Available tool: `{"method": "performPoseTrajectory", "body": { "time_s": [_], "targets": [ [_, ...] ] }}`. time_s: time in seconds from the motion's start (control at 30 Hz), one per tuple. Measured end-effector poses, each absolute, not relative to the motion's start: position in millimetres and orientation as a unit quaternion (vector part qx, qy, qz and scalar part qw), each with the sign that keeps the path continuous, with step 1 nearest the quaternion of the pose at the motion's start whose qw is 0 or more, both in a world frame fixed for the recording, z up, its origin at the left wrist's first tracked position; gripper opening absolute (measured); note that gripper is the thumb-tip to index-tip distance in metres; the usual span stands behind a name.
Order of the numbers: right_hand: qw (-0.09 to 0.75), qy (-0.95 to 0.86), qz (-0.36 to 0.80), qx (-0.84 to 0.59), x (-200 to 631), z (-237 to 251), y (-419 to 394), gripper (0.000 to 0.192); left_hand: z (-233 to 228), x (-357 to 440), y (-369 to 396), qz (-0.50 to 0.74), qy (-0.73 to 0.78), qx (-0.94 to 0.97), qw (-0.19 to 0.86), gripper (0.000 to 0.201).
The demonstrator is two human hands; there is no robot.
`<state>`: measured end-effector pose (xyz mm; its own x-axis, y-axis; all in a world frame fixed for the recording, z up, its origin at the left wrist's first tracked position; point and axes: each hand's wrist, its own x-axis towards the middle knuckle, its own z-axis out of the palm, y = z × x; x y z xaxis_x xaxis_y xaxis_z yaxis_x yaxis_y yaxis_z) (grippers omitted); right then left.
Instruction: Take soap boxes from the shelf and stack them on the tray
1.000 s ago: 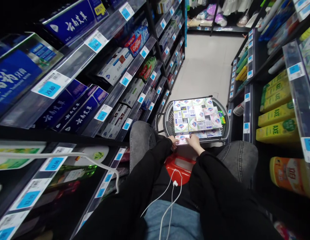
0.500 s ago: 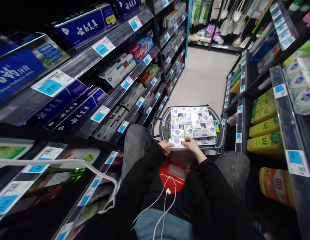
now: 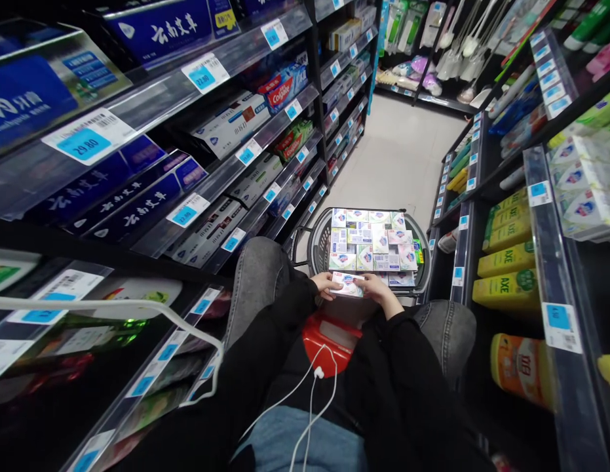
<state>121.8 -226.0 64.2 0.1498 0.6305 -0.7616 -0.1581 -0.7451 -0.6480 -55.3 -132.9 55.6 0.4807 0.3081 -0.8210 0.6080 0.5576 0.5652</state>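
Between my two hands I hold a small white soap box (image 3: 347,283) with a pink edge and a blue-red logo, just over the near rim of the basket. My left hand (image 3: 326,285) grips its left end, fingers closed. At the right end, my right hand (image 3: 378,287) pinches it with thumb and fingers. The dark shopping basket (image 3: 320,246) stands in front of my knees, full of soap boxes (image 3: 373,239) laid side by side in varying directions. A green pack (image 3: 419,252) shows at the basket's right side.
Left, shelves carry toothpaste boxes (image 3: 162,33) and price tags. Right, a shelf holds soap packs (image 3: 582,190), yellow AXE packs (image 3: 506,288) and an orange bottle (image 3: 523,370). A white cable (image 3: 137,305) crosses the lower left. Pale floor (image 3: 398,151) runs ahead between the shelves.
The view has shifted slightly, so the basket appears a little further left. The soap box stays in both hands, and its front now looks tilted slightly; the boxes in the basket look unchanged.
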Motion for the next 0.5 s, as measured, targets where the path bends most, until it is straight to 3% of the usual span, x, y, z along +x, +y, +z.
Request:
{"method": "performPoseTrajectory", "body": {
  "time_s": [0.2,0.5],
  "targets": [
    [0.227,-0.175,0.636,-0.716,124,56,-229,0.017,42,-52,-138,-0.146,0.500,0.438,0.733,0.034],
    [0.215,-0.243,0.614,-0.719,126,48,-228,0.016,52,-47,-141,-0.156,0.512,0.433,0.726,0.039]
  ]
}}
